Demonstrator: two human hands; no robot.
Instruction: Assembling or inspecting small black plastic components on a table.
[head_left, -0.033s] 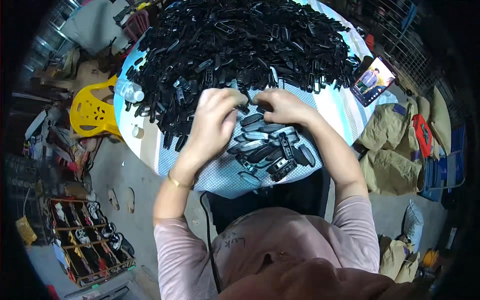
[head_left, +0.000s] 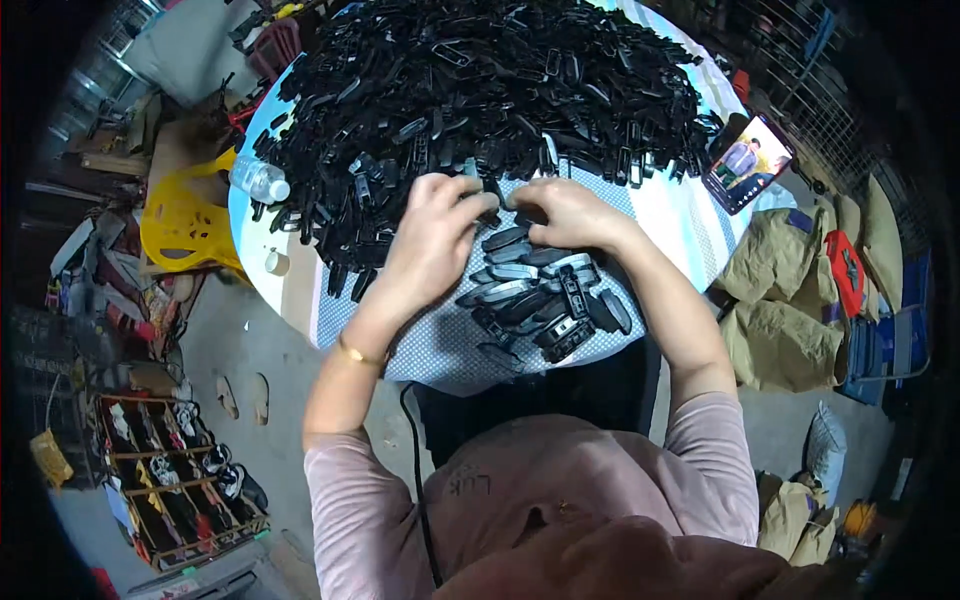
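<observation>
A big heap of black plastic pieces (head_left: 480,90) covers most of a round table with a blue-and-white checked cloth (head_left: 440,345). My left hand (head_left: 435,240) and my right hand (head_left: 570,215) meet at the heap's near edge. Their fingertips pinch together on a small black plastic piece (head_left: 497,203), which the fingers mostly hide. Just below the hands, on the cloth, lies a smaller group of black pieces (head_left: 540,300) side by side. A gold bangle sits on my left wrist (head_left: 357,352).
A phone (head_left: 748,163) with a lit screen leans at the table's right edge. A clear plastic bottle (head_left: 258,180) and a small white cup (head_left: 275,262) are at the left edge, beside a yellow chair (head_left: 180,225). Brown sacks (head_left: 790,300) lie right; a shoe rack (head_left: 170,470) stands lower left.
</observation>
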